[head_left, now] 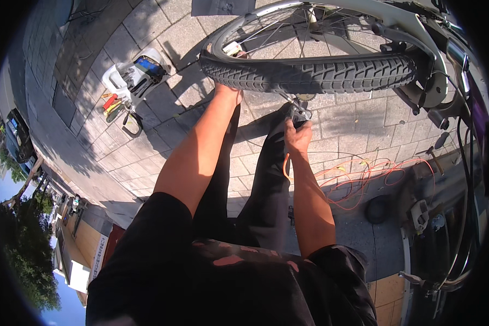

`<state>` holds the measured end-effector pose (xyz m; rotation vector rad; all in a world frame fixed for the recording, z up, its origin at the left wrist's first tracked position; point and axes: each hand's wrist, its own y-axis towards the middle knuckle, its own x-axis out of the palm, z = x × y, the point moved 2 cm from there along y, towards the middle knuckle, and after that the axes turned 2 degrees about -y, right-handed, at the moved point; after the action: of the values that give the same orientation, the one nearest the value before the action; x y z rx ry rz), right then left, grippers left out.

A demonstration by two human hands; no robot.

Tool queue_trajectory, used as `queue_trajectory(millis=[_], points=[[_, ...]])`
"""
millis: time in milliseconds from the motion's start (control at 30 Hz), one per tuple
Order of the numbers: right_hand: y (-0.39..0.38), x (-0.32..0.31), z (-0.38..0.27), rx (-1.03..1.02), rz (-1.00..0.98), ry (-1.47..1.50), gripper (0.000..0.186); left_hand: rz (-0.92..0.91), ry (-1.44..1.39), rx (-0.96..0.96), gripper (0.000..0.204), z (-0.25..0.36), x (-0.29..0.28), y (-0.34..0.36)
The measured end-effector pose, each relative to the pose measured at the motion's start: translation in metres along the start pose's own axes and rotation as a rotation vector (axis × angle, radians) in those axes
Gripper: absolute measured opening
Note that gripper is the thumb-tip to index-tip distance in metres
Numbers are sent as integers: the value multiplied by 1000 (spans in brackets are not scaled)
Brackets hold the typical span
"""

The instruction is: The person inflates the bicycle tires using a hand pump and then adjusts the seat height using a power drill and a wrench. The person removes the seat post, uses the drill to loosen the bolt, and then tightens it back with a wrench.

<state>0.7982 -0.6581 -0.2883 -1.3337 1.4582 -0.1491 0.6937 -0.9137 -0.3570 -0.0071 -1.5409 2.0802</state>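
An upturned-looking bicycle wheel with a black knobbly tire spans the top of the view. My left hand grips the tire from below at its left part, most fingers hidden behind it. My right hand is closed on a silver air tool just under the tire, with an orange hose running down from it. Spokes and a white frame part show beyond the tire.
A white container of tools with pliers and screwdrivers lies on the paving at left. Looped orange hose, a hammer and a dark round object are at right. A parked car is at far left.
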Motion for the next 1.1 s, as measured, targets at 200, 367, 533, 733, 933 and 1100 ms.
queue_trajectory(millis=[200,367,533,733,933,1100], points=[[-8,-9,-25,117,-57,41,59,-1,12,-14,24,10,18,-16],[-14,-14,-37,157,-98,41,74,-39,103,17,37,13,9,-11],[-15,-21,-47,219,-140,23,70,-97,253,36,39,15,-10,0],[-14,-16,-40,205,-130,54,70,-341,2487,526,43,26,-21,-2],[-16,-14,-38,209,-124,89,69,-414,2736,589,48,29,-8,-11],[-18,-9,-30,147,-62,90,73,-368,2688,657,49,24,-1,-6]])
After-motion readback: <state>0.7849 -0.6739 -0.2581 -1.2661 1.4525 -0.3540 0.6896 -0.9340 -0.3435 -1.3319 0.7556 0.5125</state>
